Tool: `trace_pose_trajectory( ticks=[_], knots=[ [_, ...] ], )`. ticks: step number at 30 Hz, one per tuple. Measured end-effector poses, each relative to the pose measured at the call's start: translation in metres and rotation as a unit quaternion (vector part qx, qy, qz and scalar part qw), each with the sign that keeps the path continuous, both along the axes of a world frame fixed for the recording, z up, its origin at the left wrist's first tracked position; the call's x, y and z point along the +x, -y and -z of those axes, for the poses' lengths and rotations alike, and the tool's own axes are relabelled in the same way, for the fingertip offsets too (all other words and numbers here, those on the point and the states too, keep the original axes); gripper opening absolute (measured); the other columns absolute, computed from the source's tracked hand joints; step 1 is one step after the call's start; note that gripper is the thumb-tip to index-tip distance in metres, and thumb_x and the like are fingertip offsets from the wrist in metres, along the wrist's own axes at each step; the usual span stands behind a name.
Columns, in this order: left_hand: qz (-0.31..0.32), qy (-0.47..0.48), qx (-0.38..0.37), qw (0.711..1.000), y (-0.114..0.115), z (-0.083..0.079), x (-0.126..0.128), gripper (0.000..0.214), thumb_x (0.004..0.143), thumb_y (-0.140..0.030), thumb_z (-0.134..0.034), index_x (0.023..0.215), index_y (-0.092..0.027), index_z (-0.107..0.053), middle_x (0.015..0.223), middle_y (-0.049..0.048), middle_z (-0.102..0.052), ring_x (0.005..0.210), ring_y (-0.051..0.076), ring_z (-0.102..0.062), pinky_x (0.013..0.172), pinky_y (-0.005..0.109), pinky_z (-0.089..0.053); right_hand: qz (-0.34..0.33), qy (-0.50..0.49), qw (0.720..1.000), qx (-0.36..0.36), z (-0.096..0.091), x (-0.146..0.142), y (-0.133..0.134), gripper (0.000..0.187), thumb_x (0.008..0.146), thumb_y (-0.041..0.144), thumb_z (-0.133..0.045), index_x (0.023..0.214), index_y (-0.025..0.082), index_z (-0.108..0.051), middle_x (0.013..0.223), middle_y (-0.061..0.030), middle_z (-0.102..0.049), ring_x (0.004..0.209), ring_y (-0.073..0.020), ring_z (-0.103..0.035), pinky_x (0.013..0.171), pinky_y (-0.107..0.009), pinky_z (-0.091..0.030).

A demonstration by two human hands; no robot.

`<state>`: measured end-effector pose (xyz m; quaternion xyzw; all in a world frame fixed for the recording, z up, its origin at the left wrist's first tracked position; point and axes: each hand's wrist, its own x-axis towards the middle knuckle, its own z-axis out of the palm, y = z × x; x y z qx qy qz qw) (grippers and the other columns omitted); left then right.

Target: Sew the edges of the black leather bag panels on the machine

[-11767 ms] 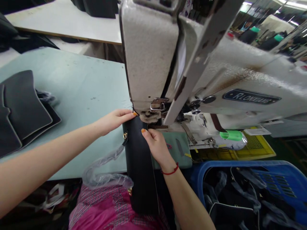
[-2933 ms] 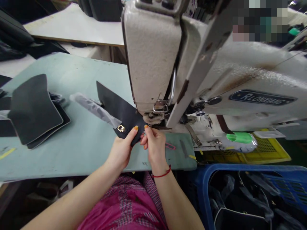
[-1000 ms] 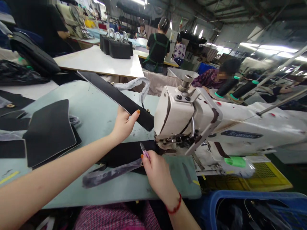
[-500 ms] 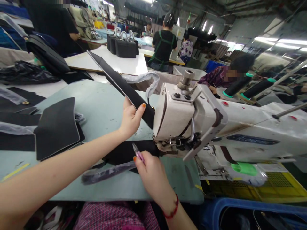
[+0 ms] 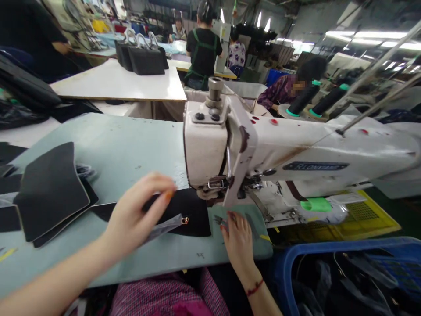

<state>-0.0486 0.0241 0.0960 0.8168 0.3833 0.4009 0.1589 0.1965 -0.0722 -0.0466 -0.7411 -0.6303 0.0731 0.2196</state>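
My left hand (image 5: 141,208) hovers over a black bag panel (image 5: 197,210), its fingers curved and a gap between them and the thumb. It is somewhat blurred, and I see nothing in it. The panel lies flat on the pale green table beside the sewing machine head (image 5: 207,149). A plastic-wrapped handle (image 5: 164,227) with a gold-coloured fitting (image 5: 185,220) lies on the panel. Low on the table to the right of the panel, my right hand (image 5: 240,239) has its fingers around thread snips (image 5: 218,220), blades pointing left. The grip on the snips is partly hidden.
Several black panels (image 5: 52,188) are stacked at the left. A blue basket (image 5: 286,267) of black pieces stands at the lower right, a yellow crate (image 5: 378,219) behind it. Finished black bags (image 5: 144,59) stand on a white table. Several people work beyond.
The black panel my left hand held up is now down on the table, and that hand has let go and moved lower left. My right hand moved right with the snips. The view shifted right.
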Motion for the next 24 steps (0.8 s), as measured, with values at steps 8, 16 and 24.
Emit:
trace_pose_trajectory(
  ticks=[8,16,24],
  knots=[
    [-0.033,-0.228,0.053,0.972,0.102,0.164,-0.063,0.082,0.088,-0.03,-0.056,0.16,-0.021,-0.018,0.156,0.0179,-0.039,0.135,0.04,-0.048,0.096,0.055,-0.056,-0.132,-0.35,0.927,0.0,-0.04,-0.043,-0.039,0.034,0.101,0.039,-0.045,0.089,0.016,-0.068,0.077,-0.0028,-0.066,0.072,-0.0143,-0.059,0.066,-0.022,-0.044],
    [-0.077,-0.168,0.124,0.975,0.01,0.127,-0.029,0.072,0.085,-0.037,-0.065,0.152,-0.028,-0.038,0.159,0.0139,-0.035,0.15,0.042,-0.02,0.119,0.068,-0.011,-0.08,-0.472,0.878,0.006,-0.039,-0.059,-0.037,0.043,0.095,0.045,-0.05,0.062,0.018,-0.043,0.06,0.0042,-0.034,0.057,-0.0094,-0.031,0.052,-0.023,-0.024],
    [0.065,-0.129,0.082,0.986,0.008,0.104,-0.033,0.025,0.09,-0.036,-0.062,0.113,-0.026,-0.067,0.126,0.0065,-0.071,0.119,0.026,-0.065,0.114,0.049,-0.039,-0.06,-0.49,0.869,0.0,-0.043,-0.058,-0.037,0.043,0.093,0.043,-0.054,0.06,0.018,-0.04,0.06,0.0044,-0.033,0.057,-0.009,-0.03,0.052,-0.022,-0.023]
  ],
)
